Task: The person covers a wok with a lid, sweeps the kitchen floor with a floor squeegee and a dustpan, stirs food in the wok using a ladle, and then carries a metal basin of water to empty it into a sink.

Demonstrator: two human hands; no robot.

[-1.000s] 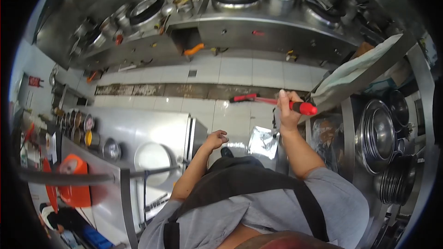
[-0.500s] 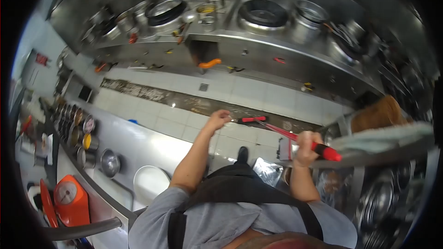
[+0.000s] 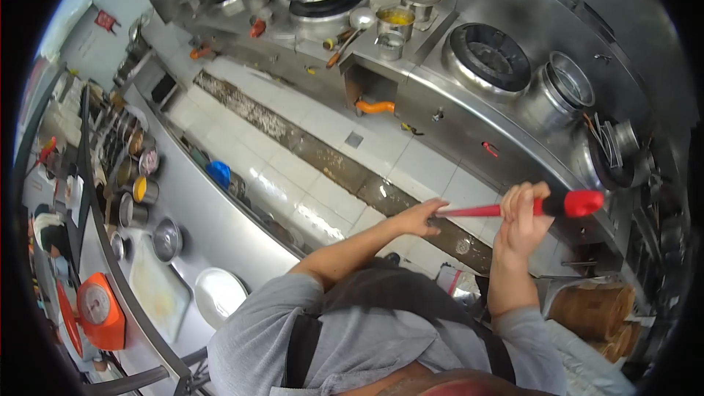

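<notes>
A red pole with a black and red grip end runs nearly level in front of the body. My right hand is wrapped round it close to that grip end. At the pole's other visible end is my left hand, with the thumb and fingers apart; whether it touches the pole I cannot tell. The far end of the pole is hidden behind my left hand. Below both hands lies a tiled floor crossed by a dark, wet drain strip.
A steel stove counter with woks and pots curves across the back. At the left, a steel worktop holds a white plate, a cutting board and an orange scale. Baskets stand at the lower right.
The view has turned toward the stove's left part. My left hand has moved out to the pole's shaft, and the red lower part of the tool has gone from sight. My right hand still grips it.
</notes>
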